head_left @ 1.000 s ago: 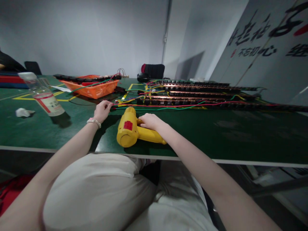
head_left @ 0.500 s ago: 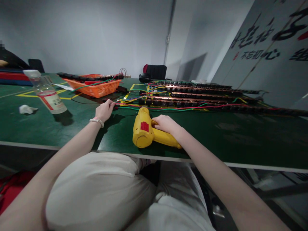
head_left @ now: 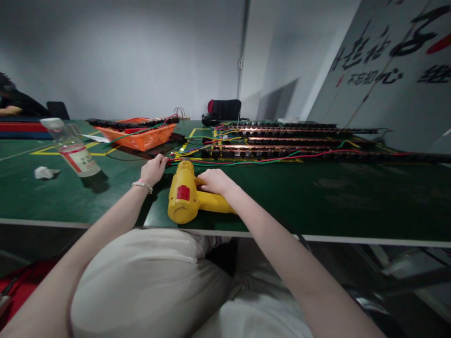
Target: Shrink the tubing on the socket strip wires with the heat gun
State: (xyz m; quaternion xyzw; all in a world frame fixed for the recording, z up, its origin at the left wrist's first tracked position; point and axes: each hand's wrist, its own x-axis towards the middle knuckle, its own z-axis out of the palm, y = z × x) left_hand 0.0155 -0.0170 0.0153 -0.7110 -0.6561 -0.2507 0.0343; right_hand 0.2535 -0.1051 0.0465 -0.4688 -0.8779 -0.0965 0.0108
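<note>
heat gun (head_left: 185,199): yellow plastic, smooth, slightly glossy, with a red label
surface (head_left: 317,197): dark green mat, matt, faintly scuffed, pale edge strip
basket (head_left: 141,137): orange plastic, latticed
bottle (head_left: 72,149): clear plastic, paper label in red and white
wires (head_left: 246,161): glossy plastic sheathing
strips (head_left: 282,140): coppery metal, shiny
wristband (head_left: 143,185): pale beads

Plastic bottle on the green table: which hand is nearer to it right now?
Left. The left hand lies right of the plastic bottle, apart from it; the right hand is farther, on the yellow heat gun.
</note>
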